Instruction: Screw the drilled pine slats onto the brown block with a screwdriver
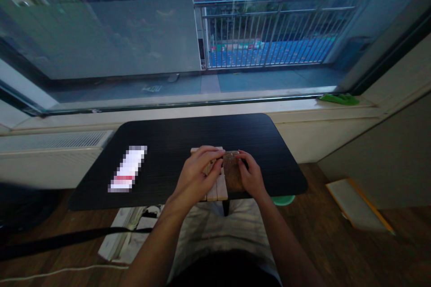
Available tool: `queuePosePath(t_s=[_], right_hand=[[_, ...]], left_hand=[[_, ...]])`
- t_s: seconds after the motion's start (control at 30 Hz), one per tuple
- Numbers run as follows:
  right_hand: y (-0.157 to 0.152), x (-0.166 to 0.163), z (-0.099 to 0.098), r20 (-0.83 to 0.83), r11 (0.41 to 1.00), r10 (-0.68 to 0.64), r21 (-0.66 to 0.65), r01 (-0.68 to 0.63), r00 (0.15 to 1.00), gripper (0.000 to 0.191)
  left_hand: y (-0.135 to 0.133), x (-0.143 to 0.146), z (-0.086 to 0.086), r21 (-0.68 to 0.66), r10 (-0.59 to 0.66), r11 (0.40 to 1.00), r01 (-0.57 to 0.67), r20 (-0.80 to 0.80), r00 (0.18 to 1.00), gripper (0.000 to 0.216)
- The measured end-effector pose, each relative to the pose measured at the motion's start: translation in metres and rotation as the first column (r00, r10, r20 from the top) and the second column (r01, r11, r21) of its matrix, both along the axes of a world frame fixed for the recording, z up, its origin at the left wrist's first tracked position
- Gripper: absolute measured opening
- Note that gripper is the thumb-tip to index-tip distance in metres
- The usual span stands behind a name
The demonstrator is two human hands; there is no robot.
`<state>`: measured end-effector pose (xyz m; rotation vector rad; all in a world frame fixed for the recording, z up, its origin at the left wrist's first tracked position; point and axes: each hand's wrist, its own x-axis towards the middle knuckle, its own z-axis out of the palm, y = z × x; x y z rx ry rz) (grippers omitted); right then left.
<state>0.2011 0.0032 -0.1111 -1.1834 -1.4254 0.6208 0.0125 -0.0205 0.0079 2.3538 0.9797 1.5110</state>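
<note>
"Brown piece (233, 177): where exactly do you have it?"

"At the near side of the black bench (168, 136), a little right of the middle. Pale wooden slats (215, 190) lie just to its left."

"And your left hand (198, 171)?"

"It reaches over the slats, covering part of them. The fingers stretch to the right and the thumb runs below them, with only a narrow gap between. The tips come to the far left corner of the brown piece. I can't tell whether anything is pinched there."

"Your right hand (252, 174)?"

"On the piece's right side, fingers bent, with the index finger and thumb close together by its far right corner. They touch it, but how firmly they grip doesn't show. A small shiny spot sits at the far end, between my two hands."

"What else is on the bench?"

"A bright rectangle (128, 168), pixelated past reading, well apart on the left."

"And around it?"

"Beyond the far edge runs the window sill (202, 112), with a green cloth-like thing (338, 99) at its right end. A radiator (54, 145) stands to the left. Something round and green (283, 200) peeks out below the near right edge."
</note>
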Motion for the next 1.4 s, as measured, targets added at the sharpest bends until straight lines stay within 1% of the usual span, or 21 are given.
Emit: queuePosePath(t_s=[0.67, 0.93, 1.2, 1.3, 1.4], right_hand=[[0.0003, 0.0002, -0.0006, -0.015, 1.0, -0.012, -0.005, 0.012, 1.0, 0.016], [0.0, 0.0001, 0.0006, -0.014, 1.0, -0.006, -0.007, 0.006, 1.0, 0.016], [0.0005, 0.0005, 0.0002, -0.012, 1.0, -0.001, -0.006, 0.001, 1.0, 0.016], [0.0006, 0.0009, -0.0004, -0.006, 1.0, 0.004, -0.005, -0.004, 1.0, 0.017], [0.0004, 0.001, -0.0008, 0.001, 1.0, 0.0, 0.0, 0.0, 1.0, 0.016]], left_hand=[[-0.0015, -0.0019, -0.0004, -0.051, 0.024, 0.998, -0.025, -0.016, 1.0, 0.023], [-0.0023, -0.0024, 0.0003, -0.061, 0.035, 0.997, -0.038, -0.052, 0.998, 0.029], [0.0011, 0.0002, -0.0033, -0.003, 0.011, 1.0, -0.011, 0.001, 1.0, 0.017], [0.0015, 0.0, -0.0051, -0.01, 0.05, 0.999, -0.05, -0.024, 0.998, 0.014], [0.0001, -0.0003, -0.005, -0.065, 0.121, 0.99, -0.124, -0.048, 0.991, 0.015]])
